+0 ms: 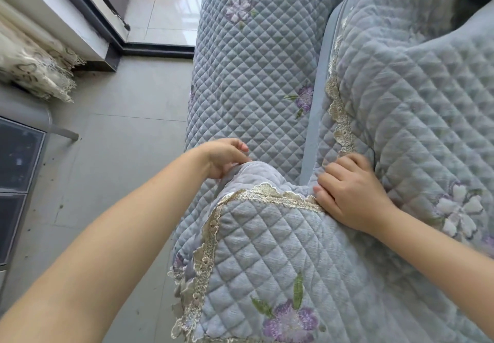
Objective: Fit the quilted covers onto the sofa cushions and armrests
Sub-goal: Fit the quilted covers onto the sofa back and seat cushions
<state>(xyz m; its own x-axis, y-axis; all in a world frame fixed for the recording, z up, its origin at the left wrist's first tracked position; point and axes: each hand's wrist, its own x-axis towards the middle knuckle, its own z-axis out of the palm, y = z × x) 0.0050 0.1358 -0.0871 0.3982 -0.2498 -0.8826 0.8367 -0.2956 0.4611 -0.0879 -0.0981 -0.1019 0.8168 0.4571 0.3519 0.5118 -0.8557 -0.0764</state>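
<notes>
Left hand [227, 157] curls its fingers, pinching the quilted cover [280, 249] edge. Right hand [350, 191] grips the cover's lace trim [275, 195], knuckles up.

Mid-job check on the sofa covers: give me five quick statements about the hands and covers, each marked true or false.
1. The left hand grips a fold of the near quilted cover. True.
2. The right hand is lifted clear of the fabric. False: it rests on the cover by the lace trim.
3. The covers carry purple embroidered flowers. True.
4. The covers are plain red. False: they are blue-grey and quilted.
5. The floor is carpeted. False: it is grey tile.
</notes>
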